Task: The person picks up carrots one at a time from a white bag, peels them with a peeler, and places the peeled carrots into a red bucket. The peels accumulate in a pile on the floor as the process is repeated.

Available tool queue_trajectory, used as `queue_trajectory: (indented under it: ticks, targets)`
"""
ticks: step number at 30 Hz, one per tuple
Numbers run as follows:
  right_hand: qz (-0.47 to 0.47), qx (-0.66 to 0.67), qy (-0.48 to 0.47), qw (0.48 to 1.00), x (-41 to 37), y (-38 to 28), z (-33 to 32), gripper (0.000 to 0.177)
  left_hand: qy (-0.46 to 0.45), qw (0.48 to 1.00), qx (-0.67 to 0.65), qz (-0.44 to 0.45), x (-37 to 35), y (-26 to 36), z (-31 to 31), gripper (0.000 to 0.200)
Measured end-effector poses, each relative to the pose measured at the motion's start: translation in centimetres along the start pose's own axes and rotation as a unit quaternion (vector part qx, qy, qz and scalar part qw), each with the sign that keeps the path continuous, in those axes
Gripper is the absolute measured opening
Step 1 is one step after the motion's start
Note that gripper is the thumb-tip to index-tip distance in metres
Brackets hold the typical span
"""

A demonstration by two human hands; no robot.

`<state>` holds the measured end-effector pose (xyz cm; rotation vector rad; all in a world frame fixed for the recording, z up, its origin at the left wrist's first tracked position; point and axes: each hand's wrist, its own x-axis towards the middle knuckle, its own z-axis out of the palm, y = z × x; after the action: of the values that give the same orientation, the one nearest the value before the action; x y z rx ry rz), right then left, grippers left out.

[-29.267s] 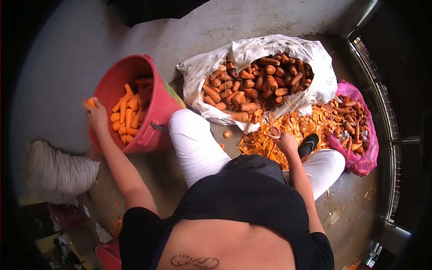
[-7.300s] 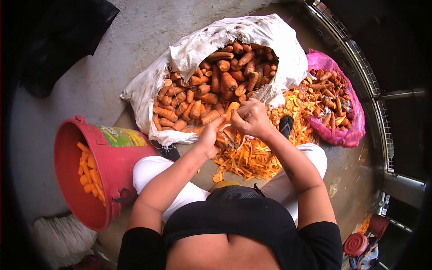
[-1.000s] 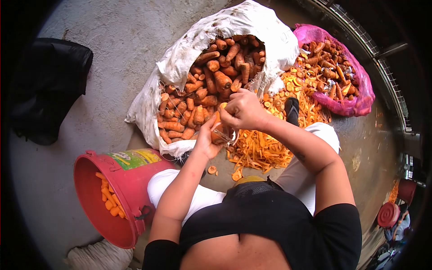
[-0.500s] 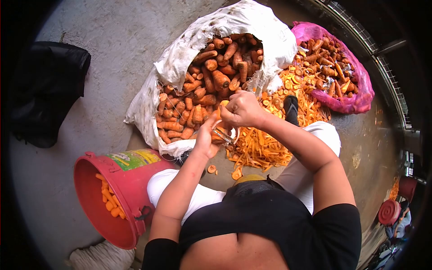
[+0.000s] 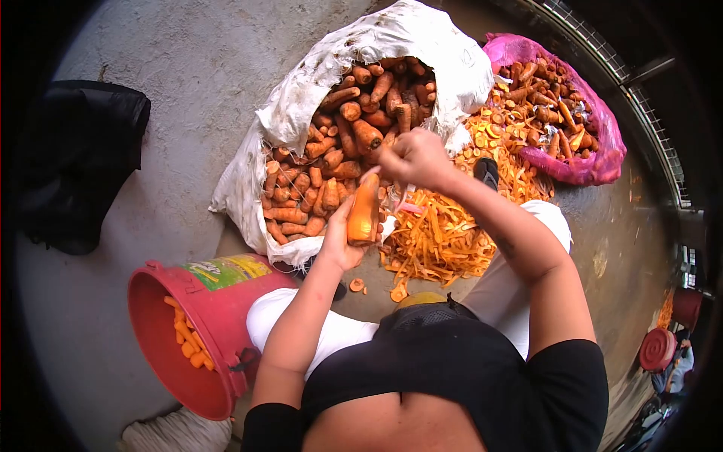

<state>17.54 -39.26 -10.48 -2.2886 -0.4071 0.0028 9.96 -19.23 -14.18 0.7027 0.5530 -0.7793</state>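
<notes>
A bright orange carrot (image 5: 364, 215), its surface peeled, stands nearly upright in my left hand (image 5: 343, 237), whose fingers wrap round it. Just above and to the right is my right hand (image 5: 416, 157), curled closed. A peeler (image 5: 394, 197), blurred and partly hidden, hangs below the right hand's fingers, near the carrot. Behind both hands an open white sack (image 5: 280, 124) holds many unpeeled carrots (image 5: 367, 135). Orange peelings (image 5: 437, 237) lie heaped on the floor below the right forearm.
A tilted red bucket (image 5: 181, 301) with peeled carrots (image 5: 188, 337) is at the lower left. A pink sack (image 5: 610, 151) of carrots lies at the upper right. Black cloth-like material (image 5: 86, 158) is at the far left. Beyond, at the right edge, is a red lid (image 5: 657, 349).
My right hand has moved up and right, away from the left. The carrot in my left hand now shows more fully and upright.
</notes>
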Motion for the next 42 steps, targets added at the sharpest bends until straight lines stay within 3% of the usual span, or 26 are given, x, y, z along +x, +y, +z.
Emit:
queue_trajectory:
  ticks: [2, 3, 12, 15, 18, 20, 23, 27, 30, 33, 41, 42]
  targets:
    - [-0.125, -0.055, 0.012, 0.99, -1.0, -1.0, 1.6, 0.031, 0.067, 0.998, -0.016, 0.008, 0.3, -0.1, 1.0, 0.037]
    - [-0.155, -0.011, 0.02, 0.988, -1.4, -1.5, 2.1, 0.03, 0.091, 0.996, -0.013, 0.002, 0.3, -0.1, 1.1, 0.035]
    - [-0.191, -0.052, 0.038, 0.979, -1.8, -1.2, 3.2, 0.029, 0.045, 0.998, 0.005, 0.03, 0.5, -1.3, 0.7, 0.036]
    - [-0.169, -0.054, 0.054, 0.983, -1.7, -1.0, 3.3, 0.037, 0.012, 0.999, 0.007, 0.042, 1.2, -1.5, -0.3, 0.036]
    - [-0.108, -0.161, 0.083, 0.977, 0.4, 3.4, 2.1, 0.042, -0.022, 0.999, 0.043, 0.019, 0.1, -1.2, 0.4, 0.037]
    - [0.139, -0.222, -0.05, 0.964, 2.2, 5.2, 0.0, 0.046, -0.044, 0.996, 0.074, -0.011, -1.1, -1.0, 0.9, 0.039]
    - [0.105, -0.264, 0.142, 0.948, 2.1, 7.1, -0.7, 0.05, -0.051, 0.996, 0.077, -0.007, -1.0, -0.8, 0.4, 0.043]
    - [0.173, 0.024, 0.025, 0.984, 1.6, 2.7, -0.8, 0.045, 0.013, 1.0, 0.026, 0.0, -0.9, 0.2, 0.9, 0.039]
    - [-0.02, 0.008, 0.006, 1.0, 0.3, 0.9, 1.1, 0.041, 0.038, 0.999, -0.009, 0.019, 0.3, 0.2, 0.0, 0.038]
    - [-0.144, -0.02, 0.015, 0.989, -0.9, -0.5, 2.8, 0.037, 0.053, 0.997, -0.043, 0.026, 0.4, 0.5, 0.3, 0.033]
    - [-0.177, -0.018, 0.046, 0.983, -1.7, -0.8, 4.0, 0.033, 0.079, 0.996, -0.021, 0.037, 0.0, -0.5, 1.5, 0.036]
    - [-0.182, -0.014, 0.057, 0.982, -1.6, -0.3, 4.2, 0.032, 0.041, 0.999, 0.004, 0.026, 0.0, -0.6, 1.1, 0.038]
